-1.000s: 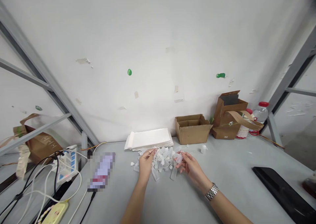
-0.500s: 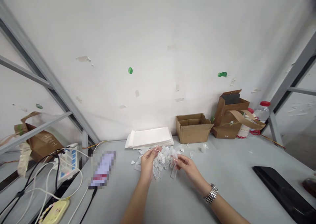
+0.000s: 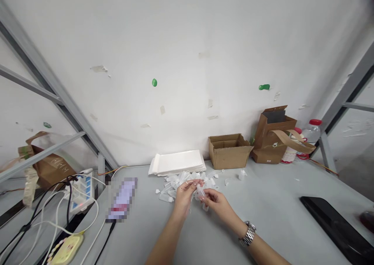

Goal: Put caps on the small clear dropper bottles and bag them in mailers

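My right hand (image 3: 215, 199) is closed round a small translucent plastic bottle (image 3: 201, 192), which is tilted with its narrow end up and to the left. At that narrow end, the fingertips of my left hand (image 3: 187, 193) pinch a small clear plastic piece, mostly hidden by the fingers; it could be a cap. Whether the piece and the bottle touch, I cannot tell. Behind and beside both hands spreads a loose pile of translucent bottles and small white parts (image 3: 173, 178). One bottle (image 3: 166, 197) lies on its side left of my left hand.
White flat sheets (image 3: 178, 162) are stacked behind the pile. An open cardboard box (image 3: 229, 157) and a brown paper bag (image 3: 267, 150) stand along the wall. A blurred-out phone (image 3: 122, 199) lies left, near cables and a power strip (image 3: 83, 193). A black rest (image 3: 333, 226) lies right.
My hands have come together over the front of the pile; the left moved right with its small piece. The bottle in my right hand has shifted slightly left, meeting the left fingertips.
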Tool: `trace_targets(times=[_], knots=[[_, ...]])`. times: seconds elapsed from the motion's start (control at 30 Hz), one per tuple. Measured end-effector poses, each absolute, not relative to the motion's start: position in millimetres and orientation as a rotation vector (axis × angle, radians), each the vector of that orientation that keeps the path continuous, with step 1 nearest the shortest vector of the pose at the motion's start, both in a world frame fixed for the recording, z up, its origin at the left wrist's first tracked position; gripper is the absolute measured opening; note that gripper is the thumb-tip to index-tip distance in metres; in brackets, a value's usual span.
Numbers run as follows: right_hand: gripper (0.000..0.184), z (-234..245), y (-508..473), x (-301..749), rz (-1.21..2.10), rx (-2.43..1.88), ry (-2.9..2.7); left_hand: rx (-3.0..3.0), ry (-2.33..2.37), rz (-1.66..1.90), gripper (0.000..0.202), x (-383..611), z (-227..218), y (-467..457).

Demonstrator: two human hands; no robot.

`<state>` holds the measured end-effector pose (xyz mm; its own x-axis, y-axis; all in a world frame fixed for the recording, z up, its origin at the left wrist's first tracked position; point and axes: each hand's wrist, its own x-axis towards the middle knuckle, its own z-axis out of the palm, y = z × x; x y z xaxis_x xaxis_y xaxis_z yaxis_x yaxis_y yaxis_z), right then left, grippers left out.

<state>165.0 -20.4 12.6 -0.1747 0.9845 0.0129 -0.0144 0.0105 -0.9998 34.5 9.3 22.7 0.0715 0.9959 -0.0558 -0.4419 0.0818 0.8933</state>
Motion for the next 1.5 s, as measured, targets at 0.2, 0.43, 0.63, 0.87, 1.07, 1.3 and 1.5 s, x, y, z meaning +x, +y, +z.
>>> trace_targets(times=[0.2,0.43,0.63,0.87,1.07,1.3,1.5], knots=[[0.026,6,-20,164,1.139,-1.218,-1.341,0.86,0.826,1.266,0.031,34,27,8],[0.023,7,-22,166,0.969,-1.246,-1.437,0.891,0.8,1.17,0.028,33,25,7],[0.019,3,-29,165,0.572,-1.237,-1.6,0.885,0.769,1.102,0.029,35,25,5],[0.026,8,-26,163,0.888,-1.17,-1.435,0.848,0.697,1.014,0.03,33,28,3],[0.031,19,-22,166,1.68,-0.804,-1.103,0.765,0.651,0.957,0.027,28,26,5],[0.03,17,-23,165,1.75,-0.759,-0.994,0.746,0.647,0.918,0.029,27,32,2],[0.034,13,-25,160,1.252,-1.073,-1.17,0.772,0.603,0.944,0.027,30,28,5]])
